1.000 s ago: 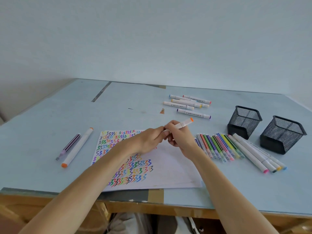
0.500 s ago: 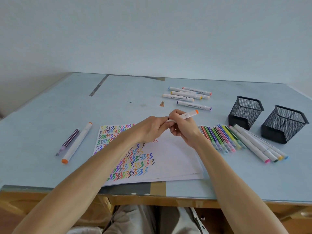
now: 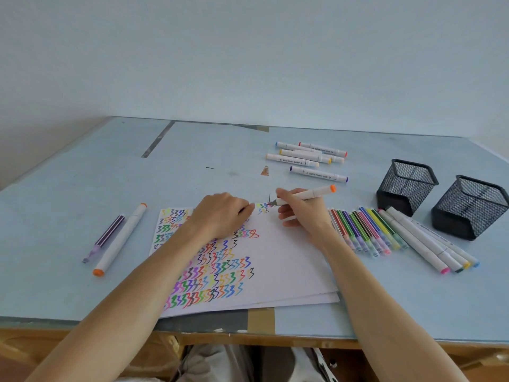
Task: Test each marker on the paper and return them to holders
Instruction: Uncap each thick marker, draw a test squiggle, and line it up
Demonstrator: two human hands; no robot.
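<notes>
My right hand (image 3: 300, 213) grips a white marker with an orange end cap (image 3: 305, 194). Its bare dark tip points down-left at the top edge of the paper (image 3: 289, 257), beside a few small squiggles. My left hand (image 3: 220, 213) rests on the paper with its fingers curled, just left of the tip. The marker's cap is hidden inside those fingers. Rows of coloured zigzag marks cover the paper's left half. Two black mesh holders (image 3: 405, 186) (image 3: 468, 208) stand at the right, nothing showing in them.
A row of thin coloured markers (image 3: 363, 230) and several thick white markers (image 3: 429, 241) lie between the paper and the holders. More white markers (image 3: 308, 158) lie at the back. A purple pen (image 3: 106, 235) and an orange-capped marker (image 3: 121, 239) lie at the left.
The hands, joined on the marker before, have pulled apart. The cap has come off, the dark tip now shows, and the right hand has lowered it toward the paper's top edge.
</notes>
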